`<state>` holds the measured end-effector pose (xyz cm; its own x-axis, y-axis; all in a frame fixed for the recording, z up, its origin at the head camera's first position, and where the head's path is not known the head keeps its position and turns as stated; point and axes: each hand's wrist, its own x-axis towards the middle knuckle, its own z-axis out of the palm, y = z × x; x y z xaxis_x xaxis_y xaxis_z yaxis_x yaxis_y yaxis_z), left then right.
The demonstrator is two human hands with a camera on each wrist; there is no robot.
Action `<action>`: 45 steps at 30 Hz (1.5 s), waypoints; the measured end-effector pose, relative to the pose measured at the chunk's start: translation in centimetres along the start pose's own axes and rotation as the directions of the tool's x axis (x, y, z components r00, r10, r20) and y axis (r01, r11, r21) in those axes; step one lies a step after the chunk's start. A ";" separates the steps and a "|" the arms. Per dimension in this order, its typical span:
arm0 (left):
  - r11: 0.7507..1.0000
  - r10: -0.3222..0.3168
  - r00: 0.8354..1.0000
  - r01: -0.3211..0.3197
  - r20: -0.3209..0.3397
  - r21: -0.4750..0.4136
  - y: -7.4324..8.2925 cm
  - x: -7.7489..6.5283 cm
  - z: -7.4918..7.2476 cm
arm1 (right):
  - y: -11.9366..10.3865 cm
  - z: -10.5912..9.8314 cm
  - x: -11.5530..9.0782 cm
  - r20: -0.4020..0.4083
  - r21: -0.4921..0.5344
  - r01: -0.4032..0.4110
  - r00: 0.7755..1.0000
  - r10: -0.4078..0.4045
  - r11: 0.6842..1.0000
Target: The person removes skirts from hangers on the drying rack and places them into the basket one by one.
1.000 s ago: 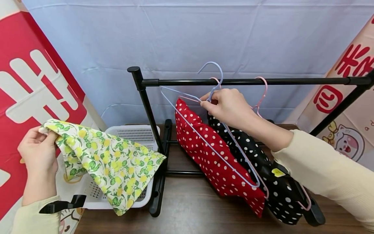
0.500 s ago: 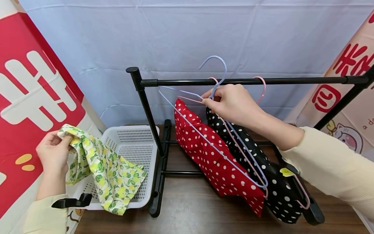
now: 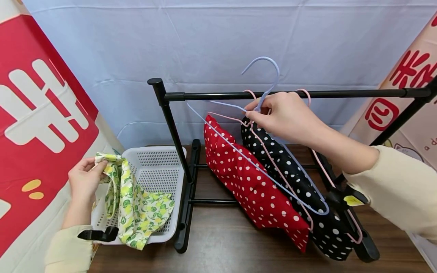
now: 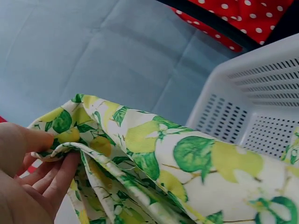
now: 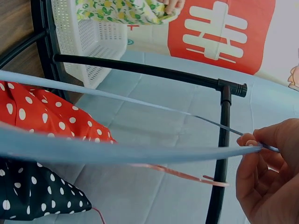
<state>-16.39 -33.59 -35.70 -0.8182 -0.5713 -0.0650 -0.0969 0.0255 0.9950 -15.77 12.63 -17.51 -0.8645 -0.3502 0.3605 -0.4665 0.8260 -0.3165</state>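
Note:
My left hand [image 3: 85,176] pinches the gathered top edge of a lemon-print cloth [image 3: 128,204], which drapes over the white basket. In the left wrist view the cloth [image 4: 154,154] is bunched in folds between thumb and fingers. My right hand [image 3: 285,112] grips a lavender hanger [image 3: 274,70] just below its hook, the hook standing above the rack's bar. The hanger's lower part slants in front of a red polka-dot cloth [image 3: 246,178] and a black polka-dot cloth [image 3: 300,178], both hung on pink hangers. In the right wrist view fingers and thumb pinch the hanger [image 5: 140,151].
A black clothes rack [image 3: 211,96] stands on the brown wooden table [image 3: 218,242]. To its left is a white perforated basket [image 3: 174,155]. A pink hanger hook [image 3: 307,94] sits on the bar behind my right hand. Pale blue fabric [image 3: 136,45] hangs at the back.
My left hand has moved right, and the lemon-print cloth has gone from spread out to bunched over the basket. My right hand has shifted right and slightly up with the lavender hanger.

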 end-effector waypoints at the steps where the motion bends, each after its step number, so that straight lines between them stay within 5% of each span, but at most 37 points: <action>1: 1.000 0.000 1.000 0.000 0.014 0.014 -0.2 0.1 0.2 | 0.0 -0.2 -0.1 0.002 -0.002 0.004 1.000 -0.004 1.000; 9: 0.989 0.083 0.993 -0.093 0.089 0.117 -2.3 1.0 1.9 | 0.8 -1.1 -0.7 0.014 0.017 0.065 0.998 -0.065 0.998; 16: 0.988 0.038 0.986 -0.061 0.162 0.143 -1.9 0.5 3.2 | 1.3 -1.9 -1.2 0.016 0.015 0.057 0.998 -0.057 0.998; 26: 0.985 0.089 0.950 -0.129 0.301 0.116 -1.7 0.5 4.2 | 2.0 -2.7 -2.0 0.015 0.003 0.093 0.996 -0.093 0.996; 29: 0.983 0.117 0.942 -0.155 0.316 0.097 -3.3 2.4 4.0 | 2.2 -2.9 -2.2 0.015 -0.005 0.103 0.995 -0.103 0.995; 33: 0.988 0.146 0.930 -0.157 0.336 0.005 -7.5 6.7 3.1 | 2.3 -3.4 -2.5 0.013 -0.004 0.107 0.994 -0.107 0.994; 36: 0.988 0.147 0.924 -0.156 0.353 -0.001 -8.5 7.8 2.8 | 2.4 -3.7 -2.7 0.013 -0.010 0.107 0.994 -0.107 0.994; 45: 0.953 0.164 0.930 -0.236 0.330 0.191 -3.1 0.7 4.1 | 3.1 -4.3 -3.3 0.000 0.006 0.116 0.993 -0.116 0.993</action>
<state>-19.00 -30.76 -39.13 -0.9635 -0.2562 0.0775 -0.0075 0.3153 0.9490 -13.58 18.20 -15.87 -0.8045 -0.4437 0.3949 -0.5650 0.7769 -0.2780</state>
